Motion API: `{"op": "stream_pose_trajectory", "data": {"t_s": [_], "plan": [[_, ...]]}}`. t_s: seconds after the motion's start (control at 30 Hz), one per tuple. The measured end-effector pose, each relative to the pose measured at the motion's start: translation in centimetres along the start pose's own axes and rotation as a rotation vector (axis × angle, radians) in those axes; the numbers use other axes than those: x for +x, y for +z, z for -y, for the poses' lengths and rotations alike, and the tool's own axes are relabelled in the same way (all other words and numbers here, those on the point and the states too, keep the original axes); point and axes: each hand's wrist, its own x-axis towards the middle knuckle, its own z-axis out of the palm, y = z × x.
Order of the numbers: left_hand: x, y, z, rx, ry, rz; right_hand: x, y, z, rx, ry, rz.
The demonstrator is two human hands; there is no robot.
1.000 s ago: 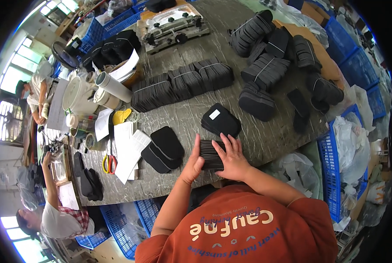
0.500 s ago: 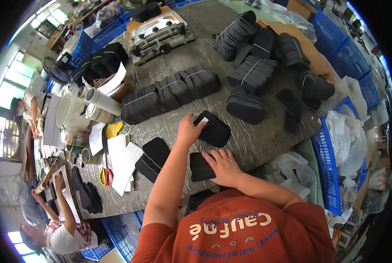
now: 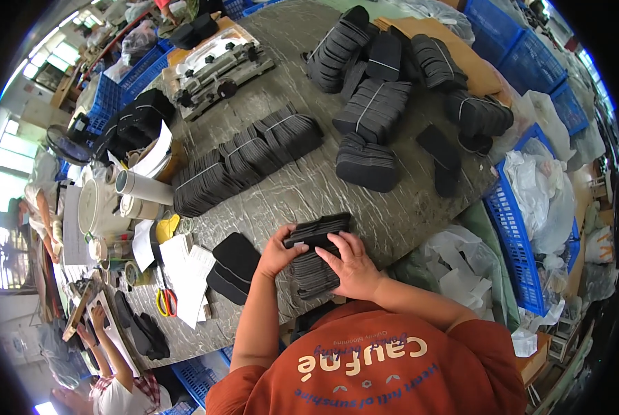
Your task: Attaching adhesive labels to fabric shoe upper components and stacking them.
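Note:
A stack of thin black pads (image 3: 314, 275) is close to my body at the table's front edge, its layered edges facing up. More black pads (image 3: 328, 225) lie tilted against its far end. My left hand (image 3: 279, 253) pinches the left side of these pads, with a small white tag by the thumb. From the other side, my right hand (image 3: 356, 268) grips them with bent fingers, its palm beside the stack. Left of my left hand lies a flat black pad bundle (image 3: 234, 268) with a pale band round it.
A long row of banded black pads (image 3: 247, 151) crosses the table, with several bundles (image 3: 371, 111) beyond. Scissors (image 3: 166, 302), papers (image 3: 187, 272) and a white tube (image 3: 143, 187) are at left, a metal clamp frame (image 3: 219, 76) behind. A blue crate (image 3: 517, 235) stands right; a co-worker (image 3: 126, 384) works lower left.
My left hand has brought the black pad down from the far side onto the stack. My right hand has moved from lying on the stack to gripping its side. The view has shifted slightly.

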Motion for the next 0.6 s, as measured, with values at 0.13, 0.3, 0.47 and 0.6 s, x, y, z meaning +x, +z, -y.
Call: {"op": "stream_pose_trajectory", "data": {"t_s": [0.13,0.3,0.47,0.6], "plan": [[-0.5,0.8,0.2,-0.239,0.278,0.042,0.8,-1.5,-1.6,0.043,0.042,0.124],[-0.5,2.5,0.3,-0.368,0.368,-0.001,1.6,-1.2,-2.7,0.229,0.077,0.273],[-1.3,2.3,0.6,-0.120,0.287,-0.189,2.6,-1.9,-2.0,0.130,0.043,0.330],[-1.9,3.3,-0.8,-0.079,0.319,-0.210,2.9,-1.9,-1.6,-0.084,0.016,0.381]]}}
